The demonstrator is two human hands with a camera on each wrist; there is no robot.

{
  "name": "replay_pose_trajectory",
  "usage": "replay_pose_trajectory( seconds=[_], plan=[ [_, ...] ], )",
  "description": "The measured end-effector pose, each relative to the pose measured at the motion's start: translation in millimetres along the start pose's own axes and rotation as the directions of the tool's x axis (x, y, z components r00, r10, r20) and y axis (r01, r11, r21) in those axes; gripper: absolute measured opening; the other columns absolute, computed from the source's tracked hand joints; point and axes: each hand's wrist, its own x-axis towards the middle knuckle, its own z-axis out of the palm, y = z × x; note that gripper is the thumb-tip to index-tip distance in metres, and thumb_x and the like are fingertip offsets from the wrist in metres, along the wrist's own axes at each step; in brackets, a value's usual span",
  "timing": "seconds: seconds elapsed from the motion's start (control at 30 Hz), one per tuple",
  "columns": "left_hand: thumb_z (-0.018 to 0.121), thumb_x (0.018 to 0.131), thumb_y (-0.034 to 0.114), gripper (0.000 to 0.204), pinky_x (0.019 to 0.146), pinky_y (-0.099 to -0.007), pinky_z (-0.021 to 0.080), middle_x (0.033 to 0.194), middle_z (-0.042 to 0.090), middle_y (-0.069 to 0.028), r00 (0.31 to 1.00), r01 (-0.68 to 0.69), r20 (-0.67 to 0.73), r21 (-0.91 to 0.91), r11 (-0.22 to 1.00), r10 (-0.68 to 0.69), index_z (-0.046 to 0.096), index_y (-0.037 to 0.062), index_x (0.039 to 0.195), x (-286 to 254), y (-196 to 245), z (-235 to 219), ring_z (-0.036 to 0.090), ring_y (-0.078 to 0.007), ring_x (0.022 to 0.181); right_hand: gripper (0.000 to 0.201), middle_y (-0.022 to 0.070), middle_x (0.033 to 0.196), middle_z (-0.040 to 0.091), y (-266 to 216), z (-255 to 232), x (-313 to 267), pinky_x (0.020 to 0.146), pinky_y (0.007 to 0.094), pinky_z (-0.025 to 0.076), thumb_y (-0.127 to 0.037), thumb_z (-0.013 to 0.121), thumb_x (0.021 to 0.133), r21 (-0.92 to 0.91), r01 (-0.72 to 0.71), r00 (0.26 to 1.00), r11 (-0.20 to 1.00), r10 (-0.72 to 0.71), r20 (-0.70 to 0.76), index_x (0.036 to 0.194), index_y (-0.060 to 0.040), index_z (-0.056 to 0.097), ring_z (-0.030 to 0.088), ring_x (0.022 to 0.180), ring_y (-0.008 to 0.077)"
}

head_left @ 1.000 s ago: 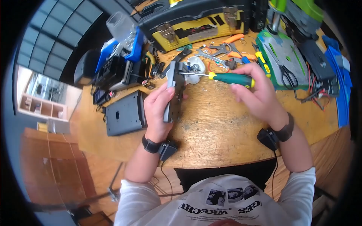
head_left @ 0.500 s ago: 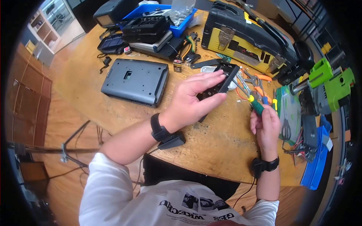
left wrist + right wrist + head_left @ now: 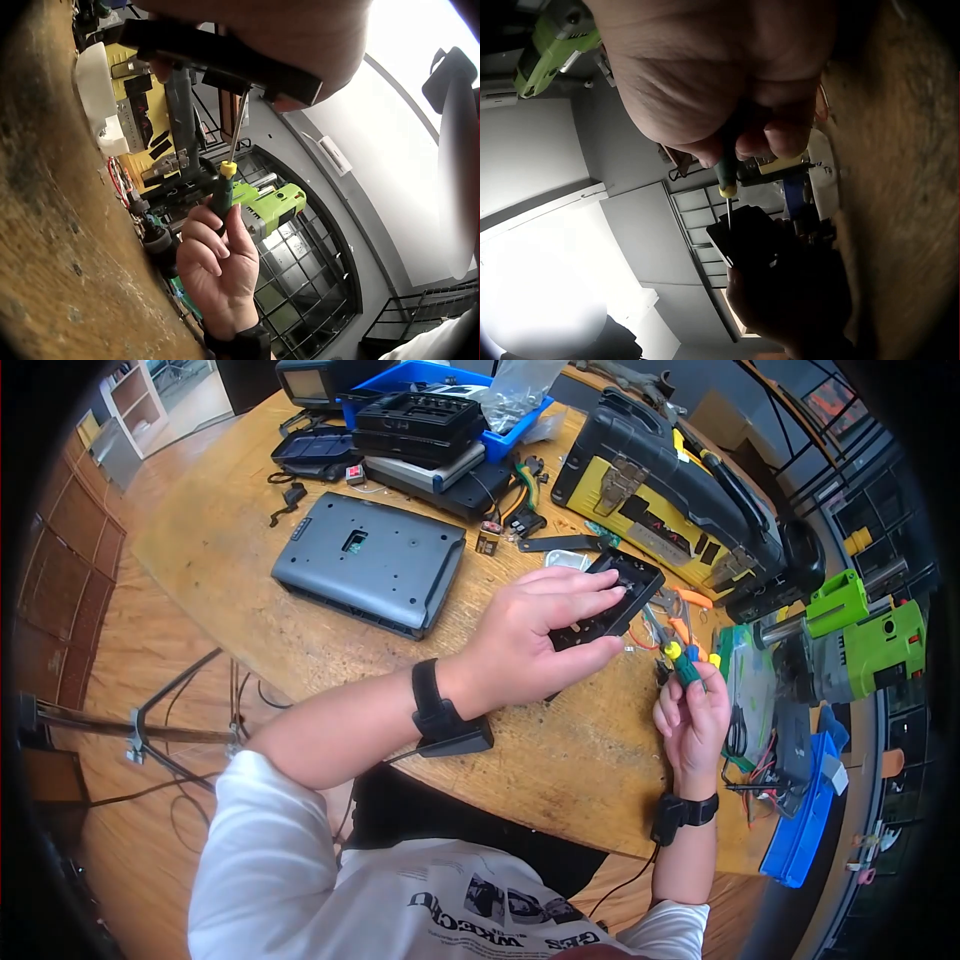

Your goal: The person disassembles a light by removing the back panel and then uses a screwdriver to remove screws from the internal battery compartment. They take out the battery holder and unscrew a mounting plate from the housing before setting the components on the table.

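Note:
My left hand [image 3: 520, 628] holds a black plastic housing [image 3: 645, 577] above the table, its fingers laid over the open, recessed side and the thumb apart along the near edge. In the left wrist view the housing [image 3: 217, 64] shows as a dark bar under that hand. My right hand [image 3: 697, 715] grips a screwdriver [image 3: 687, 666] by its green handle with a yellow collar. The screwdriver's thin shaft [image 3: 239, 127] runs up to the housing's underside in the left wrist view. In the right wrist view the shaft [image 3: 730, 214] overlaps the housing [image 3: 742, 236], where its tip is hidden in shadow.
A dark grey device casing [image 3: 390, 565] lies at the left. Behind the hands stand a yellow-black toolbox [image 3: 670, 520] and a white dish [image 3: 567, 559]. Orange-handled pliers [image 3: 694, 598] lie beyond the right hand. A green power tool [image 3: 880, 645] and a blue tray [image 3: 800, 815] are at the right.
The head view has swung round to the right. My left hand has turned the housing from edge-on to open side up. The screwdriver now slants up to it from my lowered right hand.

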Motion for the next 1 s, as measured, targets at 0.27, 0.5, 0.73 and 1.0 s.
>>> replay_pose_trajectory(
  seconds=[0.27, 0.5, 0.73, 1.0],
  plan=[
    [0.083, 0.082, 0.011, 0.046, 0.106, -0.0435, 0.05, 0.129, 0.07, -0.0246, 1.0, -0.004, 0.004, 0.004, 1.0, 0.004, 0.072, -0.0024, 0.125, 0, -1, 0, 0.069, -0.0355, 0.118, 0.026, 0.0045, 0.081, 0.052, -2, 0, -1, 0.042, 0.0192, 0.034, -0.03, 0.055, 0.11, 0.031, -0.03, 0.999, 0.999, 0.03, -0.014, 0.122, -0.007, 0.054, 0.043, 0.052, 0.0074],
    [0.084, 0.081, 0.011, 0.047, 0.104, -0.0431, 0.05, 0.13, 0.07, -0.0253, 1.0, -0.021, 0.013, -0.013, 1.0, 0.021, 0.071, -0.0035, 0.125, 1, -1, 0, 0.069, -0.0362, 0.117, 0.027, 0.0021, 0.066, 0.046, -5, 1, -1, 0.038, 0.0211, 0.027, -0.034, 0.051, 0.112, 0.038, -0.089, 0.995, 0.995, 0.091, -0.049, 0.121, -0.0096, 0.056, 0.036, 0.042, 0.0079],
    [0.084, 0.082, 0.01, 0.047, 0.104, -0.0429, 0.051, 0.13, 0.07, -0.0251, 1.0, -0.023, 0.015, -0.019, 1.0, 0.023, 0.072, -0.0031, 0.125, 1, 0, 0, 0.069, -0.0362, 0.117, 0.039, 0.0009, 0.054, 0.043, -9, 4, -1, 0.032, 0.0233, 0.023, -0.039, 0.044, 0.113, -0.012, -0.111, 0.99, 0.994, 0.109, -0.084, 0.108, -0.0029, 0.057, 0.032, 0.035, 0.0085],
    [0.084, 0.082, 0.012, 0.047, 0.105, -0.0427, 0.05, 0.131, 0.07, -0.0247, 1.0, -0.012, 0.026, 0.0, 1.0, 0.012, 0.071, -0.0027, 0.126, 0, -1, 0, 0.069, -0.0362, 0.119, 0.027, 0.0062, 0.056, 0.047, -11, 6, -2, 0.033, 0.025, 0.026, -0.026, 0.046, 0.111, 0.133, -0.119, 0.993, 0.984, 0.114, 0.044, 0.112, -0.0011, 0.054, 0.035, 0.036, 0.0107]
  ],
)
